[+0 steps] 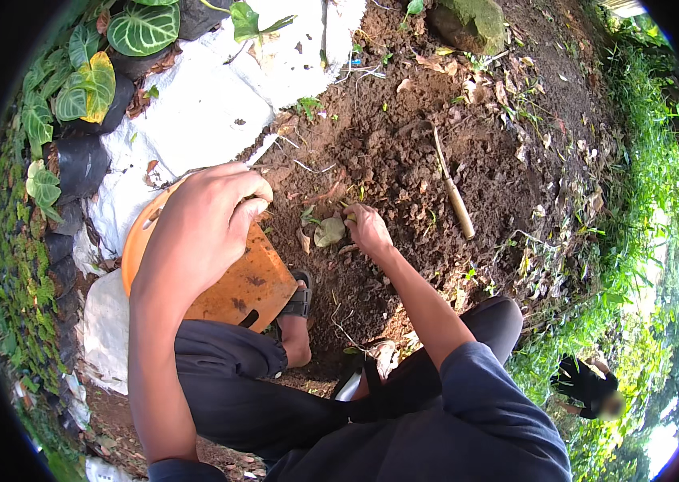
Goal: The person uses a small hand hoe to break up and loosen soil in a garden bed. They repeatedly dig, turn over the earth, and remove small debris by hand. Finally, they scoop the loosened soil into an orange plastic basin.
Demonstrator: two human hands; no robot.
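My left hand is above an orange plastic container, its fingers curled together; whether something is between the fingertips is hidden. Low over the soil, my right hand has its fingers closed on a green plant piece, only partly visible. Just left of those fingers a pale green leaf lies on the ground. A knife with a wooden handle rests on the loose brown soil, to the right of my right hand. My sandalled foot is beside the container.
White woven sacks cover the ground at upper left, beside black plant bags with veined-leaf plants. A mossy rock sits at the top. Grass borders the right, where another person is bending.
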